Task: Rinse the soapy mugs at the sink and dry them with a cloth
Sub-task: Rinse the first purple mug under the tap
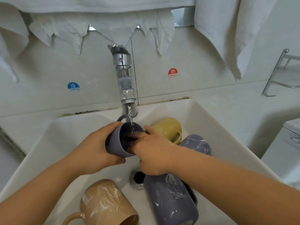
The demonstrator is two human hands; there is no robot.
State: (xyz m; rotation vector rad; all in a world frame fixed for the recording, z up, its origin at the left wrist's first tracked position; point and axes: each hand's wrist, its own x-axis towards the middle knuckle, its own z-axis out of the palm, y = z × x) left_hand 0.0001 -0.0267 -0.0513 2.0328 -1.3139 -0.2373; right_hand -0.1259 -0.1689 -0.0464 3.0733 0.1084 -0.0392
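Note:
My left hand [97, 148] grips a purple mug [114, 140], tilted with its mouth to the right, under the running tap [124, 73]. The fingers of my right hand [154, 151] reach inside that mug, and water streams into it. Lying in the white sink [211, 127] are a yellow mug [167, 127], a soapy purple mug [196, 143] at the right, a larger soapy purple mug [170, 200] at the front and a soapy tan mug [105, 203] at the front left.
The drain [138, 177] sits mid-basin, between the mugs. White cloths [100, 26] hang along the wall above the tap, and a white towel [227, 30] hangs at the right. A metal rack [282, 73] is fixed to the right wall.

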